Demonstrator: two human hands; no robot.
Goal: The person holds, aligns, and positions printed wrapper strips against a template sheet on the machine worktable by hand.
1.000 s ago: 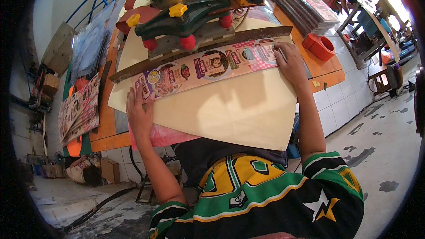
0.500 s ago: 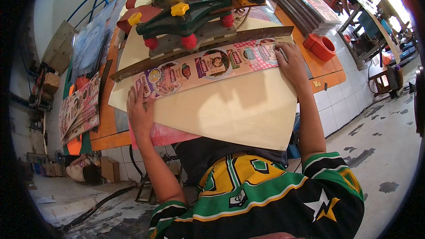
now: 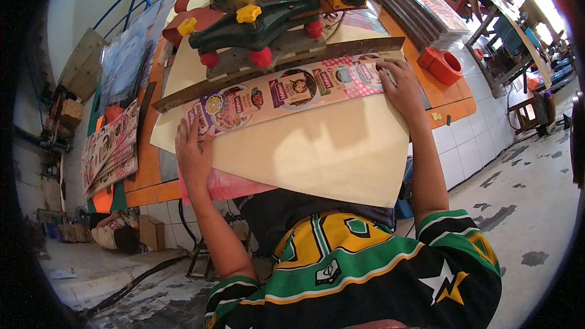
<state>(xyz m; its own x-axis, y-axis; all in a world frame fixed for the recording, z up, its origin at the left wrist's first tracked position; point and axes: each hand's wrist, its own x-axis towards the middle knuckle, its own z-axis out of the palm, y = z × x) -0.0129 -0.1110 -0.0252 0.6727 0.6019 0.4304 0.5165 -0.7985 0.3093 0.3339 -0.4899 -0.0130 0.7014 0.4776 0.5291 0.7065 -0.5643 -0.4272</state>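
Observation:
A long printed strip (image 3: 298, 88) with food pictures lies on a cream sheet (image 3: 317, 152), just in front of a long metal bar (image 3: 280, 70) under the machine. My left hand (image 3: 195, 155) rests at the strip's left end, fingers spread and lying flat, thumb on its lower edge. At the right end, my right hand (image 3: 400, 85) has its fingers bent and thumb drawn in close, gripping the strip's corner. Above the bar sits the machine's dark green press head (image 3: 259, 27), with yellow knobs (image 3: 248, 13) and red feet (image 3: 261, 56).
Several printed sheets (image 3: 113, 149) are stacked at the left, near clear plastic sheets (image 3: 125, 55). A red tape-roll-like holder (image 3: 440, 66) stands on the orange table edge (image 3: 460, 102) at right. Behind it is a tall stack (image 3: 420, 0) of printed material. Another person (image 3: 116, 231) is at lower left.
Almost nothing differs. Both hands stay at the ends of the strip, and the view shifts very slightly.

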